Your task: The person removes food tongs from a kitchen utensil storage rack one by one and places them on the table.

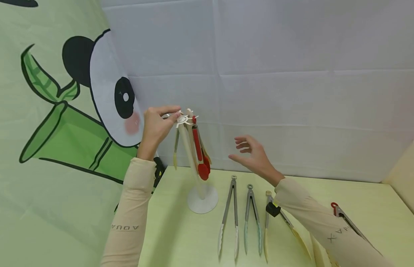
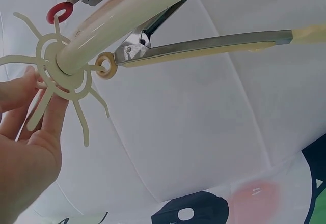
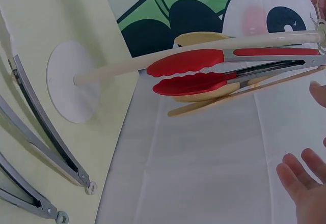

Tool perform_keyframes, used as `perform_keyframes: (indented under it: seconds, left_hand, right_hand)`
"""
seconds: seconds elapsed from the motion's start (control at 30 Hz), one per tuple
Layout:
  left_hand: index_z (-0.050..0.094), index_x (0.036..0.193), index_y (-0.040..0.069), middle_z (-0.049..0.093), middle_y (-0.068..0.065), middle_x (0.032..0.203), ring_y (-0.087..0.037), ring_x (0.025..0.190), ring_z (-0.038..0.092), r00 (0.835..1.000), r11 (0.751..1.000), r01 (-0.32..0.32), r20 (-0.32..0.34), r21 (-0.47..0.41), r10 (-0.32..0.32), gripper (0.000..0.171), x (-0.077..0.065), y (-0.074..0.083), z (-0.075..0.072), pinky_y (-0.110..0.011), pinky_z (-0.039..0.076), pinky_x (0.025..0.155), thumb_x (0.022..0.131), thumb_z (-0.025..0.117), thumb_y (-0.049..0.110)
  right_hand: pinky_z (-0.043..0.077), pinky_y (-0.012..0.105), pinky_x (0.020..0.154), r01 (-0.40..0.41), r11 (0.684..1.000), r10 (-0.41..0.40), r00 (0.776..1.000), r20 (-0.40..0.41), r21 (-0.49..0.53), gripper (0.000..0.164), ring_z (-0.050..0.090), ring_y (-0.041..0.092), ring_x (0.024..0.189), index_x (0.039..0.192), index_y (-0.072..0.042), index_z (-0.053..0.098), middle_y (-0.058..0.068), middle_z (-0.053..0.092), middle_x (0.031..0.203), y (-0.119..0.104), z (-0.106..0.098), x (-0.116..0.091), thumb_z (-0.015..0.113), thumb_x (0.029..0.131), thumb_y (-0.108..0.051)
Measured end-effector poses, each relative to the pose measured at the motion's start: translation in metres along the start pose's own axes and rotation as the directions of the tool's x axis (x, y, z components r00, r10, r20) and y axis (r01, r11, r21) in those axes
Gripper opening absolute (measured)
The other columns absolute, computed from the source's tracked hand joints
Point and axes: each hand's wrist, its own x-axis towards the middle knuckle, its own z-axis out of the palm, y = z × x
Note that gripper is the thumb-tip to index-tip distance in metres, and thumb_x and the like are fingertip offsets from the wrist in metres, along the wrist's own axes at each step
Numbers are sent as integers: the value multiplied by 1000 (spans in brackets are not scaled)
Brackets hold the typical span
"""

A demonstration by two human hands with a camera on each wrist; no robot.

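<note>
A white utensil stand rises from a round base and has a ring of hooks at its top. My left hand pinches the edge of that ring between thumb and fingers. From the hooks hang red-tipped tongs and yellow-tipped tongs. A flat beige utensil hangs behind the red tips; its kind is unclear. To the right of the stand, my right hand is raised above the table with fingers apart, holding nothing.
On the table lie white-tipped tongs, green-tipped tongs and yellow-tipped tongs. Tongs with a red ring are partly hidden by the right sleeve. Behind the table hangs a pale cloth.
</note>
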Motion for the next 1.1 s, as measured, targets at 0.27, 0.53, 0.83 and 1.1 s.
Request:
perform_keyframes:
  seconds: [0.27, 0.53, 0.83, 1.1]
  left_hand:
    - [70, 96, 14, 66, -1, 98, -5, 94, 57, 999, 999, 27, 34, -32, -26, 18, -2, -2, -6, -25, 47, 75, 79, 65, 17]
    - [70, 97, 12, 66, -1, 97, -5, 95, 57, 998, 998, 41, 50, -46, -39, 19, -1, -4, -10, -26, 47, 74, 79, 65, 16]
    - [70, 96, 15, 66, 0, 96, -4, 93, 57, 997, 997, 63, 46, -38, -61, 18, -1, -4, -8, -25, 47, 72, 79, 65, 16]
    - [70, 97, 14, 67, 1, 94, -3, 93, 57, 997, 998, 63, 41, -28, -62, 19, -1, -1, -8, -25, 47, 72, 79, 65, 16]
  right_hand:
    - [42, 41, 83, -17, 1000, 17, 1000, 4, 15, 53, 51, 19, 96, 117, -16, 49, 1, 51, 108, 26, 32, 16, 73, 71, -28]
    - [40, 45, 84, -38, 998, 36, 999, 30, 56, 52, 51, 27, 98, 118, -5, 47, 11, 51, 111, 4, 50, 23, 71, 73, -18]
    - [42, 40, 84, -71, 995, 64, 994, 92, 69, 60, 50, 29, 101, 121, -7, 44, 12, 51, 115, 10, 81, 35, 74, 70, -19]
    - [43, 43, 83, -55, 991, 46, 996, 74, 120, 49, 51, 26, 97, 117, -9, 45, 7, 52, 107, 26, 105, 45, 69, 74, -10]
